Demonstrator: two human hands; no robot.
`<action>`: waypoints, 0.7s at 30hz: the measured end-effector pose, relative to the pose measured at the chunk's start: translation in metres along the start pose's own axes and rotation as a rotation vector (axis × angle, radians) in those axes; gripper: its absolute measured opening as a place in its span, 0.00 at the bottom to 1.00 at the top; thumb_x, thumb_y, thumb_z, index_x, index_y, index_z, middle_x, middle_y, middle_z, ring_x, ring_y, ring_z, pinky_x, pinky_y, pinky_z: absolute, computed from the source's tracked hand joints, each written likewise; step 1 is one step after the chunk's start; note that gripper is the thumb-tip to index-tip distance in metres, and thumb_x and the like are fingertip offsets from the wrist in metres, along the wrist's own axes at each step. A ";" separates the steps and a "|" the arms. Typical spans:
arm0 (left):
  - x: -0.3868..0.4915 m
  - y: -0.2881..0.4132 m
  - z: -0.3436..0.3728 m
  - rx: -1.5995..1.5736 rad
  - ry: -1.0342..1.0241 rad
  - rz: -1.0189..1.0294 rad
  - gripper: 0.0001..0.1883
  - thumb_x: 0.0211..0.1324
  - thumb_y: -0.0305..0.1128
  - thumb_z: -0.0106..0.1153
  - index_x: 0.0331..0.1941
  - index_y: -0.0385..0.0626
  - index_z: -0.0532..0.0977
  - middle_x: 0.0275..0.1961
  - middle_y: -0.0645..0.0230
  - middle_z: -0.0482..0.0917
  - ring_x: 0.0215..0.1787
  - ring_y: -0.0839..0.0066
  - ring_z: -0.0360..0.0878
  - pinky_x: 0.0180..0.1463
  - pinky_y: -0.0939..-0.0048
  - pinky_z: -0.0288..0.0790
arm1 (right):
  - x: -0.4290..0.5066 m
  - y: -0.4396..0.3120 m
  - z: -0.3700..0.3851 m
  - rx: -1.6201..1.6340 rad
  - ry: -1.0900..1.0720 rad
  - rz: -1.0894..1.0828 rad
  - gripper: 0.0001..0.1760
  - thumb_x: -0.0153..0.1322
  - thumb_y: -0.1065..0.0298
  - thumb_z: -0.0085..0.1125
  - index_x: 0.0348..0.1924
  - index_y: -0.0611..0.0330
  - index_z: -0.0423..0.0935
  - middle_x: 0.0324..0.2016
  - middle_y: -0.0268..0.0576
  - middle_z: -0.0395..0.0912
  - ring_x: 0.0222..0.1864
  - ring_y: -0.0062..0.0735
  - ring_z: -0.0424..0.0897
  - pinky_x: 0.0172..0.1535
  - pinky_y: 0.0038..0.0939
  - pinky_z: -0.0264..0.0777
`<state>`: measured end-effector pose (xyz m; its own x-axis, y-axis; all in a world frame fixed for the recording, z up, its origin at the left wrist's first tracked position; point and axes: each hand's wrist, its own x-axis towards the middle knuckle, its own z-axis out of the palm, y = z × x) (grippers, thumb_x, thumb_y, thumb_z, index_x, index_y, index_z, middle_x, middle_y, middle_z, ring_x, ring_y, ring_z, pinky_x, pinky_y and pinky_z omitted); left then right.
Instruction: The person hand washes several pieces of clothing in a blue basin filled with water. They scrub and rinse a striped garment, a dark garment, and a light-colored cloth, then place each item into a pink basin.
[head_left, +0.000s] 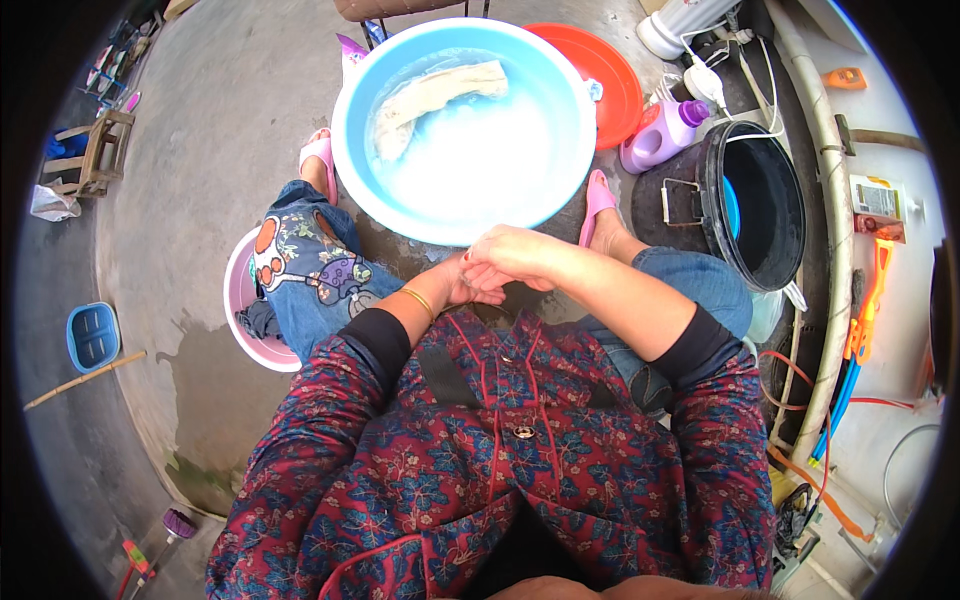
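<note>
My two hands cross in front of me, just below the near rim of a large light-blue plastic basin. My right hand lies over my left hand, its fingers loosely bent, and hides part of it. A gold bangle circles my left wrist. No object shows in either hand. In the basin, whitish sudsy water surrounds a pale cream cloth, which lies curved along the far side and is partly above the surface.
A red basin sits behind the blue one. Right of it stand a purple detergent bottle and a tilted black bucket. By my left leg, a pink basin holds dark cloth. The concrete floor has wet patches.
</note>
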<state>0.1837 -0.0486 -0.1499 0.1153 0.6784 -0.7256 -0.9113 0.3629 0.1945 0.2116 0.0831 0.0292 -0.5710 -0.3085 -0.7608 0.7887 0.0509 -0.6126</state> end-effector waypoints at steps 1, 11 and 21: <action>-0.004 0.001 0.003 -0.028 -0.035 0.016 0.29 0.65 0.56 0.36 0.47 0.41 0.72 0.42 0.54 0.80 0.43 0.52 0.79 0.50 0.49 0.74 | 0.002 0.004 0.004 0.011 0.052 0.044 0.18 0.69 0.64 0.48 0.42 0.73 0.74 0.36 0.53 0.79 0.38 0.35 0.79 0.42 0.30 0.75; -0.012 0.005 0.007 -0.101 0.165 -0.076 0.37 0.67 0.57 0.26 0.53 0.27 0.64 0.56 0.35 0.68 0.54 0.42 0.72 0.59 0.44 0.68 | -0.012 0.015 0.001 -0.268 0.133 -0.053 0.17 0.68 0.64 0.46 0.45 0.65 0.74 0.36 0.43 0.76 0.31 0.28 0.70 0.36 0.29 0.67; -0.008 0.001 -0.002 -0.032 0.177 -0.073 0.35 0.69 0.51 0.28 0.69 0.37 0.43 0.69 0.38 0.49 0.65 0.40 0.60 0.63 0.42 0.62 | -0.033 -0.064 -0.038 -0.271 0.209 -0.300 0.22 0.69 0.65 0.48 0.54 0.66 0.72 0.43 0.46 0.76 0.39 0.32 0.78 0.36 0.33 0.76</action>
<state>0.1810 -0.0552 -0.1454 0.1133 0.5270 -0.8423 -0.9154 0.3850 0.1178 0.1719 0.1259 0.0854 -0.8207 -0.1503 -0.5512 0.5095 0.2440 -0.8251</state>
